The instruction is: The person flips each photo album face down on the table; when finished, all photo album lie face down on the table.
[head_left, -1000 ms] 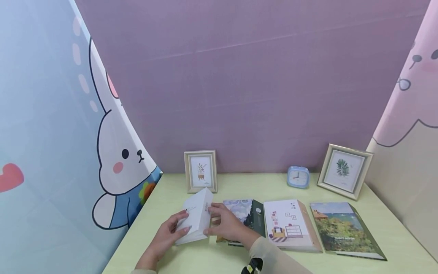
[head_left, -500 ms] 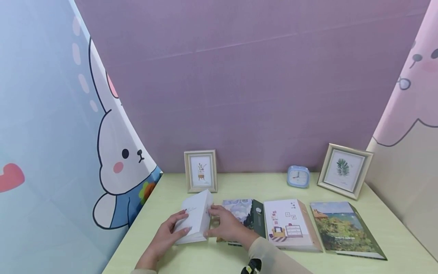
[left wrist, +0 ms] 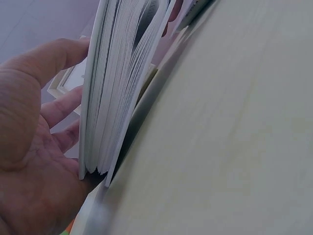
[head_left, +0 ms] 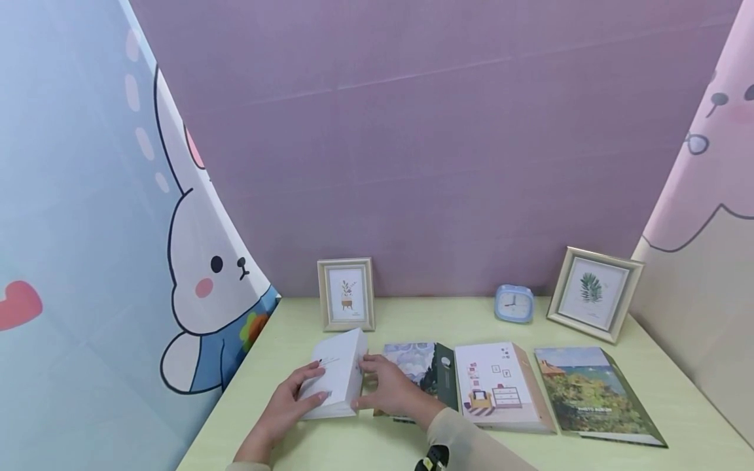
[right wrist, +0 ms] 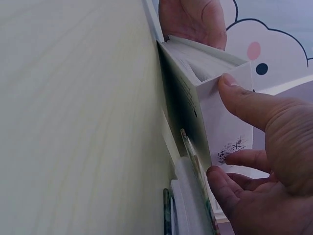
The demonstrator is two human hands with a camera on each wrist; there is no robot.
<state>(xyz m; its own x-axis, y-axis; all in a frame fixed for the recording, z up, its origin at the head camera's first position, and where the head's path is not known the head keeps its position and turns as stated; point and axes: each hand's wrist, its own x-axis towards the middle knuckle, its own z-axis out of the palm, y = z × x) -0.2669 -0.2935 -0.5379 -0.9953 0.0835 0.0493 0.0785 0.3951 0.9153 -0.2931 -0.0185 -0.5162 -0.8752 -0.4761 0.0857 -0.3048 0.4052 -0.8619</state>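
A thick white photo album (head_left: 336, 376) lies at the left front of the table, its spine facing right. In the left wrist view its page block (left wrist: 112, 93) shows between the covers, with a dark gap below the lower cover. My left hand (head_left: 287, 399) rests on the upper cover with thumb and fingers spread. On the other side, my right hand (head_left: 391, 386) touches the spine (right wrist: 227, 120), its thumb near one corner and its fingertips further along. Neither hand wraps round the album. Just right of it lies a painted-cover album (head_left: 412, 363), partly hidden by my right hand.
A white-covered album with a room drawing (head_left: 497, 386) and a landscape-covered photo album (head_left: 597, 392) lie to the right. Behind stand a small picture frame (head_left: 346, 294), a blue clock (head_left: 514, 304) and a leaf picture frame (head_left: 595, 294) on the pale table (head_left: 430, 320).
The white album has tipped down slightly, its far corner lower and its upper cover flatter. Both hands keep their places on it. The other things have not moved.
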